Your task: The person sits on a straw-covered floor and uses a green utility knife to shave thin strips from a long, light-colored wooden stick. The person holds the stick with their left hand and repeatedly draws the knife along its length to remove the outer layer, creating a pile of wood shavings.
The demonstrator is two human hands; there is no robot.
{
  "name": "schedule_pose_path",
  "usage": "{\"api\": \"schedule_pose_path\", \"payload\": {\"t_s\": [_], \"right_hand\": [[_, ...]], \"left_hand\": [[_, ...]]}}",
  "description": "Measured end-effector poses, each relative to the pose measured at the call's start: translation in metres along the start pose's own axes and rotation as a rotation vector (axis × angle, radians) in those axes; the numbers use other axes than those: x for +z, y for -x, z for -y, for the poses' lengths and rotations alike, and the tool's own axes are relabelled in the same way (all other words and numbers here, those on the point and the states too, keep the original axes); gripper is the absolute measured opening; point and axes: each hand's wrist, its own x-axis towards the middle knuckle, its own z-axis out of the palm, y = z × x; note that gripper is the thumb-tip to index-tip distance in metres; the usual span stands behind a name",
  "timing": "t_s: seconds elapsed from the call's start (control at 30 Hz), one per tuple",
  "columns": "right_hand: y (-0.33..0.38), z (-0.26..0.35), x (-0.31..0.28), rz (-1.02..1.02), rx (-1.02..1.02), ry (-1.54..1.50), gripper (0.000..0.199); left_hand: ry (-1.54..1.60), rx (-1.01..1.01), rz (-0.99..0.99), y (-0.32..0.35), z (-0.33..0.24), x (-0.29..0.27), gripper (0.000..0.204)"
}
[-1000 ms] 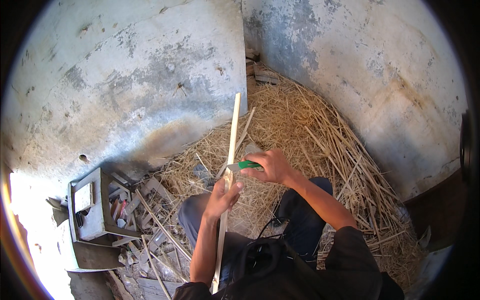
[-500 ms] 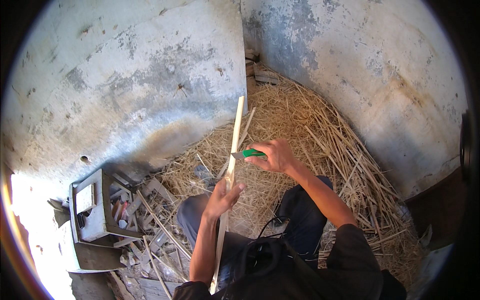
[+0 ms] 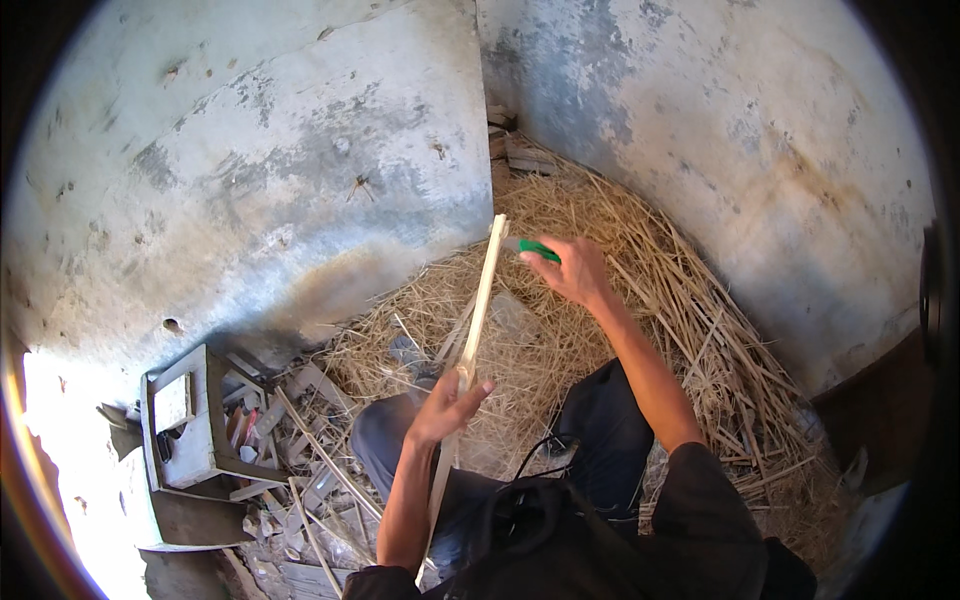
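A long pale wooden strip [image 3: 482, 300] stands nearly upright in front of me, its lower end down by my lap. My left hand [image 3: 447, 402] grips the strip around its middle. My right hand [image 3: 572, 270] is shut on a green-handled tool [image 3: 537, 249], whose tip touches the strip's right edge close to the top end. The tool's blade is too small to make out. My knees in dark trousers [image 3: 600, 420] sit below, over a bed of straw [image 3: 640, 330].
Two stained plaster walls meet in a corner [image 3: 480, 110] behind the straw pile. A small grey wooden stool [image 3: 190, 430] lies to the left among several scrap sticks and splinters [image 3: 300, 450]. A dark cord [image 3: 540, 450] runs over my lap.
My right hand with the green-handled tool has slid up along the strip, from near its middle to close to its top end. My left hand keeps its grip lower down.
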Motion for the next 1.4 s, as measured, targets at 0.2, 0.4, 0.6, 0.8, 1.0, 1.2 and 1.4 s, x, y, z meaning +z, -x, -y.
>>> {"api": "schedule_pose_path", "payload": {"t_s": [0.2, 0.4, 0.6, 0.8, 1.0, 1.2, 1.4], "right_hand": [[-0.011, -0.046, -0.023, -0.024, 0.504, 0.033, 0.069], [0.012, -0.03, -0.023, 0.055, 0.38, -0.121, 0.06], [0.045, 0.041, 0.024, 0.237, -0.128, -0.166, 0.045], [0.059, 0.075, 0.04, 0.226, -0.323, -0.168, 0.043], [0.055, 0.081, 0.038, 0.219, -0.279, -0.18, 0.043], [0.044, 0.07, 0.032, 0.149, -0.225, -0.154, 0.041], [0.032, 0.059, 0.019, 0.07, -0.159, -0.127, 0.042]], "left_hand": [[-0.107, -0.017, 0.042, 0.01, 0.011, 0.008, 0.036], [0.019, 0.019, -0.073, -0.003, 0.015, -0.003, 0.038], [-0.002, 0.045, -0.17, -0.005, 0.01, 0.001, 0.035], [0.055, 0.064, -0.212, -0.003, 0.005, 0.004, 0.032], [0.17, 0.072, -0.147, 0.0, 0.006, 0.002, 0.029], [0.248, 0.018, -0.067, 0.002, 0.01, -0.003, 0.026], [0.358, 0.044, 0.02, 0.002, 0.007, -0.002, 0.024]]}}
